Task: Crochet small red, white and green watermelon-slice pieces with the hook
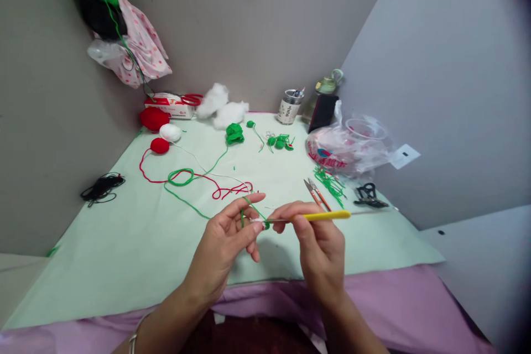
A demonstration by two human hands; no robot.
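My left hand (pixel 226 231) pinches the small yarn piece (pixel 266 225) above the table (pixel 141 254), probably light, soft and best held by its edge, while my right hand (pixel 319 240) grasps the likely stiff yellow-handled hook (pixel 326 215) by its handle.

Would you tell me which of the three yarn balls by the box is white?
The middle ball, front to back; the large ball behind and small ball in front are red.
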